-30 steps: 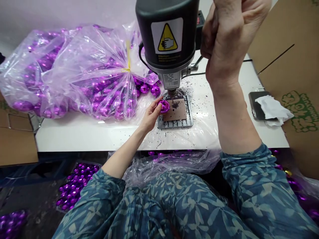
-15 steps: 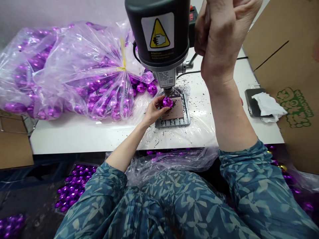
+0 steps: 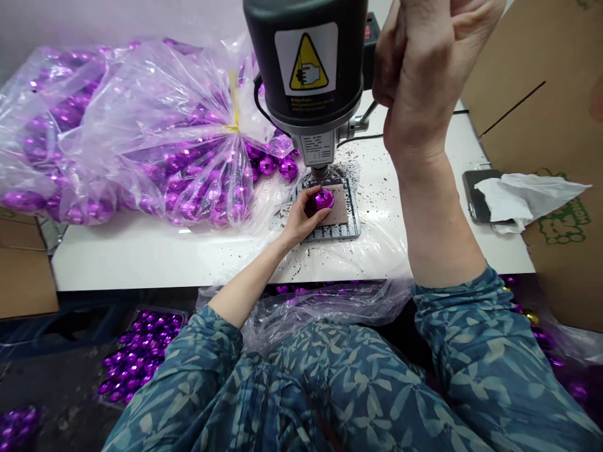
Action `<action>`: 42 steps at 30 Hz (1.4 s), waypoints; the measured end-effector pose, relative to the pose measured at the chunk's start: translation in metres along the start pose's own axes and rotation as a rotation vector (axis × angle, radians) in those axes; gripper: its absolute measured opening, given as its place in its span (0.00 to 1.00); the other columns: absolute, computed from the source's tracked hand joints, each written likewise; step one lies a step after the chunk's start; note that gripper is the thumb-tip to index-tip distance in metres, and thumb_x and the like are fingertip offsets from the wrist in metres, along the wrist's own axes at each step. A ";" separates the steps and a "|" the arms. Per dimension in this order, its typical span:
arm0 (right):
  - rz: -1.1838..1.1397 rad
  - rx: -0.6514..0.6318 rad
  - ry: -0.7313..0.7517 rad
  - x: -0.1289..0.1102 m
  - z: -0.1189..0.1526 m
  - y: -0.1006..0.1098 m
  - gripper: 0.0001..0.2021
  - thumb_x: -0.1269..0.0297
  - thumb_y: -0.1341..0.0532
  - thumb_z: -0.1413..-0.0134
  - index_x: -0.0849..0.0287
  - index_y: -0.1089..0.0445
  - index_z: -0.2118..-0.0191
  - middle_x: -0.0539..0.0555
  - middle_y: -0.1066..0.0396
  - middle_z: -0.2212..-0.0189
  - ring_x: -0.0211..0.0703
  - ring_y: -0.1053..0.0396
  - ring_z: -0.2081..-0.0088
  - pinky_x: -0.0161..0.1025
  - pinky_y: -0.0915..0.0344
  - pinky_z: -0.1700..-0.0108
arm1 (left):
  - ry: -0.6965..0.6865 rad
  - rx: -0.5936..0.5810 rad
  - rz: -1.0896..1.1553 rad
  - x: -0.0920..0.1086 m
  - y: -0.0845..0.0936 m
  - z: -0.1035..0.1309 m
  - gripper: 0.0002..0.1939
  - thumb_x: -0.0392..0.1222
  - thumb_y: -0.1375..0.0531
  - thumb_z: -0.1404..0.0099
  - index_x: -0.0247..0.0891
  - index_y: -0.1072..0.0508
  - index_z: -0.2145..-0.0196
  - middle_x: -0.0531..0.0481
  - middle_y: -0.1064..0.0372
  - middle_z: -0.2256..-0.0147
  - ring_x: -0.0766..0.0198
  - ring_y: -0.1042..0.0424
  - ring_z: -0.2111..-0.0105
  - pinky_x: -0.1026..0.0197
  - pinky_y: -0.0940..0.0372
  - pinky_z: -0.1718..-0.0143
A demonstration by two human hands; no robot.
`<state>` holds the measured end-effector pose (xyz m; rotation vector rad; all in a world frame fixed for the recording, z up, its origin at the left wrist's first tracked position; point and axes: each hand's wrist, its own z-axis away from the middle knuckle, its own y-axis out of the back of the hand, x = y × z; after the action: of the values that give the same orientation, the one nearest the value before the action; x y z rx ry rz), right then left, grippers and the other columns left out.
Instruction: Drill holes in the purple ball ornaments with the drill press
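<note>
My left hand (image 3: 300,216) pinches a shiny purple disco ball (image 3: 324,199) between thumb and fingers, over the board (image 3: 339,213) on the drill press base (image 3: 332,233). A small dark spot shows on the ball's upper side. Just above it is the chuck (image 3: 320,171) of the black drill press (image 3: 306,69), which bears a yellow warning label. High on the right, my right hand (image 3: 424,75) is closed in a fist around the end of the drill press lever (image 3: 370,112). The fist hides the lever's grip.
Clear bags (image 3: 155,125) of purple balls fill the table's left side. Dark shavings (image 3: 372,179) lie around the base. At right are a phone (image 3: 475,194), white tissue (image 3: 527,194) and a cardboard box (image 3: 541,94). More purple balls (image 3: 141,351) sit below the table.
My left hand and the disco ball have moved slightly right and toward me, and the ball has turned. The tissue's right end has lifted outward. My right hand keeps its grip.
</note>
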<state>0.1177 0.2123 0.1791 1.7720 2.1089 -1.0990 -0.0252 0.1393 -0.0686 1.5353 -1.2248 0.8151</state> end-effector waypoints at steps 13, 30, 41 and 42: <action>0.099 -0.038 0.228 -0.009 0.045 0.022 0.33 0.47 0.38 0.34 0.60 0.59 0.78 0.44 0.56 0.86 0.25 0.57 0.83 0.39 0.58 0.74 | 0.005 0.048 0.068 -0.003 -0.007 0.000 0.36 0.69 0.29 0.35 0.46 0.31 0.40 0.40 0.25 0.42 0.47 0.24 0.40 0.42 0.29 0.36; 0.018 -0.055 0.501 0.043 0.085 0.067 0.37 0.53 0.36 0.37 0.61 0.64 0.82 0.46 0.68 0.90 0.28 0.64 0.86 0.40 0.61 0.81 | 0.041 0.059 0.104 0.002 -0.008 0.000 0.35 0.69 0.28 0.36 0.48 0.30 0.41 0.42 0.24 0.43 0.46 0.24 0.40 0.39 0.30 0.35; 0.131 -0.137 -0.066 -0.027 0.008 0.011 0.25 0.74 0.45 0.37 0.54 0.58 0.81 0.45 0.59 0.85 0.22 0.52 0.83 0.33 0.57 0.75 | -0.060 0.121 0.021 -0.002 -0.008 -0.001 0.31 0.62 0.28 0.33 0.44 0.31 0.42 0.42 0.24 0.44 0.52 0.21 0.44 0.47 0.24 0.41; 0.126 -0.140 -0.123 -0.028 0.001 0.008 0.25 0.74 0.46 0.37 0.52 0.58 0.81 0.45 0.60 0.84 0.22 0.53 0.84 0.33 0.58 0.76 | -0.085 0.155 -0.017 0.002 -0.007 0.002 0.29 0.60 0.28 0.32 0.44 0.31 0.42 0.42 0.23 0.45 0.53 0.21 0.44 0.48 0.24 0.43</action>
<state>0.1320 0.1899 0.1904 1.7015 1.9248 -0.9753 -0.0177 0.1372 -0.0692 1.7190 -1.2321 0.8575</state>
